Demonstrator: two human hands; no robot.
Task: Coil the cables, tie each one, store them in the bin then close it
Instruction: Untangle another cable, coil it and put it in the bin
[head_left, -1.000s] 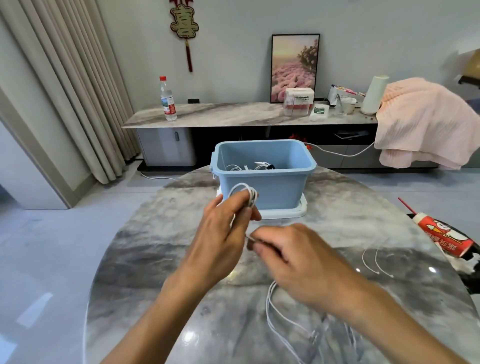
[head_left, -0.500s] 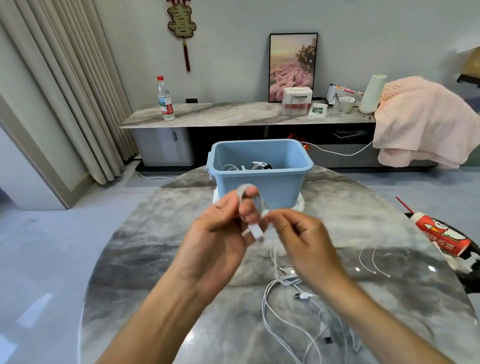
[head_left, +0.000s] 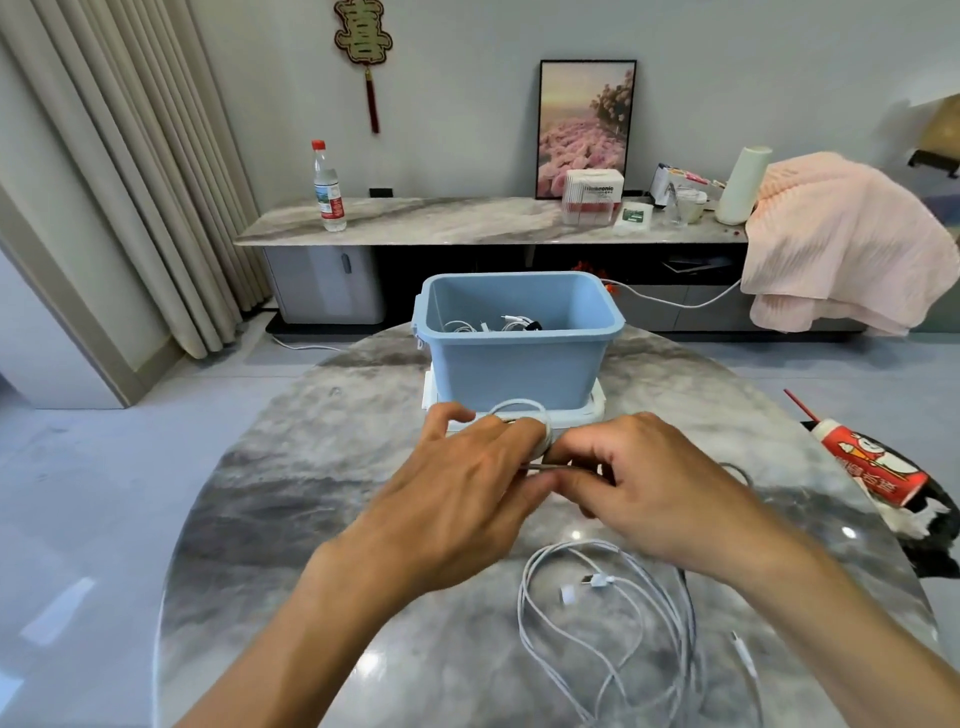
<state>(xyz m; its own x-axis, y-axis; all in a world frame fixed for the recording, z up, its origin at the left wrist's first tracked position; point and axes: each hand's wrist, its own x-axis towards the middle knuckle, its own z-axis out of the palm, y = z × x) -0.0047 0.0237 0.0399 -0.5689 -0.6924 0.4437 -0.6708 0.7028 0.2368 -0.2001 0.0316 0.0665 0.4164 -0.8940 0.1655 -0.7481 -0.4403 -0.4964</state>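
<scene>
— White coiled cable (head_left: 522, 415), where is it?
— Around the left hand (head_left: 457, 499) fingers, just before the blue bin (head_left: 519, 364).
— And the right hand (head_left: 654, 488)?
— It pinches a thin tie (head_left: 556, 467) beside the coil, fingers curled.

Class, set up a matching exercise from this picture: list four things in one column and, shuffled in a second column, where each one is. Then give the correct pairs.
Things
1. small coiled white cable
2. open light-blue plastic bin
3. loose tangle of white cables
4. clear plastic bottle with a red cap

Places
A. on the marble sideboard by the wall
B. lying on the table under the right forearm
C. held in the left hand
D. standing on its white lid at the table's far side

Pairs: 1-C, 2-D, 3-B, 4-A
</scene>
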